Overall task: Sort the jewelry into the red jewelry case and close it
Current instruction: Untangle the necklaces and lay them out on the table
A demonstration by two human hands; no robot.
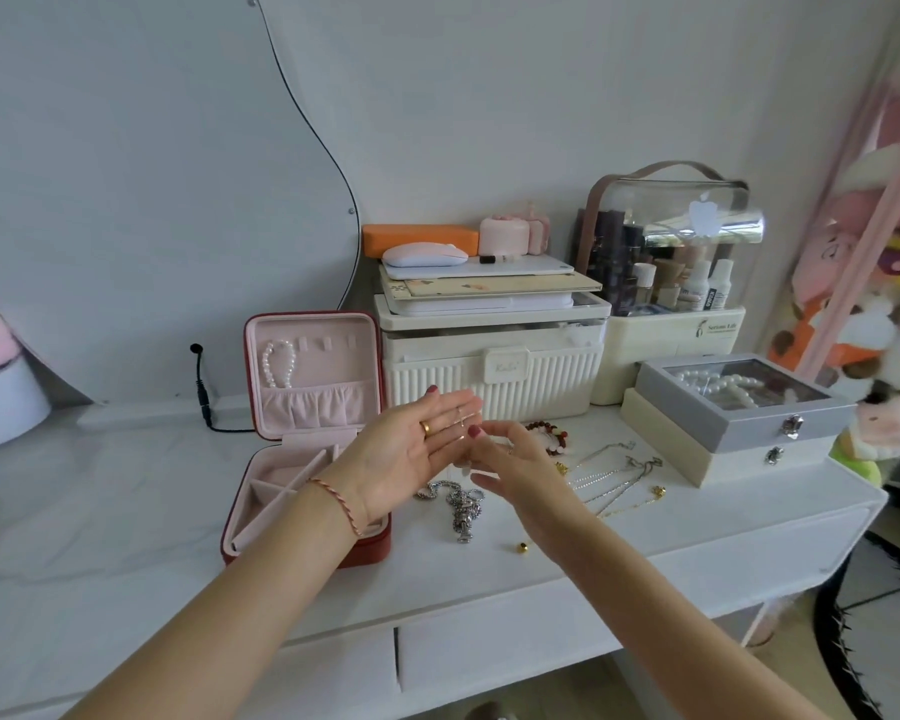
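**Two hands above jewelry beside open case**

One red zip jewelry case with pink lining (307,433) stands open on the white dresser top (126,511), one pearl bracelet (278,364) hung in its lid. The left hand (411,454) lies flat, palm up, fingers straight. The right hand (510,459) pinches something tiny I cannot identify. One chunky silver chain (458,504), one red-and-white beaded bracelet (549,433), several thin chains (614,472) and one gold bead (522,548) lie right of the case.

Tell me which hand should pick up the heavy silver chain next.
Probably the right hand: it hovers over the loose jewelry, just above the heavy silver chain. The left hand lies open, palm up, beside the red jewelry case, suited to steadying it.
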